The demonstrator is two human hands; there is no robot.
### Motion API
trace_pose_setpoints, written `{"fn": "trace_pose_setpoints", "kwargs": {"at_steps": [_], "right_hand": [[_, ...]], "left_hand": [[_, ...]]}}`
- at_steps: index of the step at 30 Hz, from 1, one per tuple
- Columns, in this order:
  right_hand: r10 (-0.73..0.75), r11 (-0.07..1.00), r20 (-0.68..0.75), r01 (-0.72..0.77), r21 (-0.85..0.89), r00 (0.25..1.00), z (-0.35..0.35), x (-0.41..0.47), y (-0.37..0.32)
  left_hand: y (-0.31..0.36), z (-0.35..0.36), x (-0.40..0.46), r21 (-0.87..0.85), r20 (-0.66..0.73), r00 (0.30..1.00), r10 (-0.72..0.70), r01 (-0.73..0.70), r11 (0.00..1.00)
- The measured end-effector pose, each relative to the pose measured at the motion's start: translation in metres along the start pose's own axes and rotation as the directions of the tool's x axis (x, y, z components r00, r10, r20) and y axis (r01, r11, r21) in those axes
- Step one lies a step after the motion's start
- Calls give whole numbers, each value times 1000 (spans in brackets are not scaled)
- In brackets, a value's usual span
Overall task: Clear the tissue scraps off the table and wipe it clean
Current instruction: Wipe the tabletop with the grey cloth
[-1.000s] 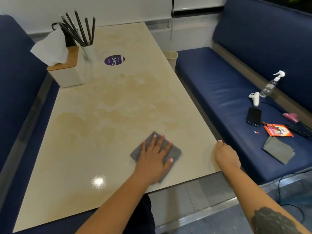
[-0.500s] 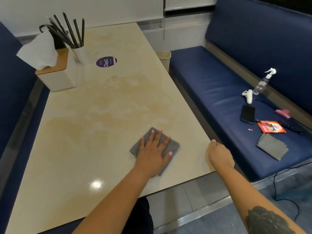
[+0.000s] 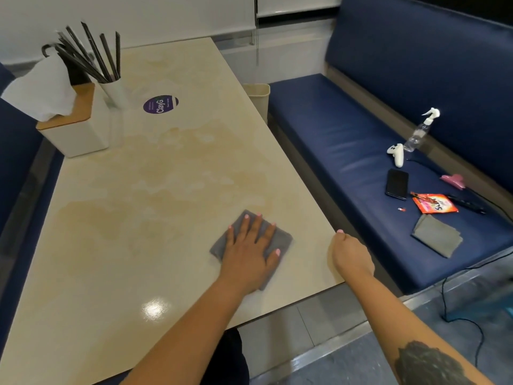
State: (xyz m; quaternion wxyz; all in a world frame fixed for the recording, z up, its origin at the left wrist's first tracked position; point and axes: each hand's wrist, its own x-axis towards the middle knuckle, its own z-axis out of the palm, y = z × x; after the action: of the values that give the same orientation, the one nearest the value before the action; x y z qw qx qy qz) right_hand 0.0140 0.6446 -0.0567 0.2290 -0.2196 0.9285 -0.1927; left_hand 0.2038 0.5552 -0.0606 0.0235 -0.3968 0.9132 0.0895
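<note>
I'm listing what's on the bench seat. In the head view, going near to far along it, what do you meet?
Grey cloth → orange packet → phone → white controller → spray bottle.

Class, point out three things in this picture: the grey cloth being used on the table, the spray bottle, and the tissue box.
grey cloth (image 3: 281,238): head view, bare right corner beside the fingers.
spray bottle (image 3: 419,133): head view, clear body.
tissue box (image 3: 76,137): head view, white front wall.
</note>
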Motion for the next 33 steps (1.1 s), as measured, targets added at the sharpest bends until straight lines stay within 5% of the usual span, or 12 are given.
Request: {"fn": "trace_pose_setpoints", "kwargs": {"at_steps": [4,10,18,26,33], "right_hand": [[-9,1000,4,9,-4,1000,0,0,1],[-19,1000,26,18,24,999,-1,1,2],[-5,998,40,3,57,999,-1,2,3],[-20,998,34,18,68,999,0,3,3],[2,997,48,-6,77,999,0,3,4]], "left_hand": [[-12,4,-24,-5,17,998,-53,53,999],[44,17,-21,38,-16,996,86,-86,996],[11,4,-12,36,38,997,-72,71,997],[68,14,1,36,-16,993,113,-112,993],[22,4,14,40,52,995,-80,78,996]]}}
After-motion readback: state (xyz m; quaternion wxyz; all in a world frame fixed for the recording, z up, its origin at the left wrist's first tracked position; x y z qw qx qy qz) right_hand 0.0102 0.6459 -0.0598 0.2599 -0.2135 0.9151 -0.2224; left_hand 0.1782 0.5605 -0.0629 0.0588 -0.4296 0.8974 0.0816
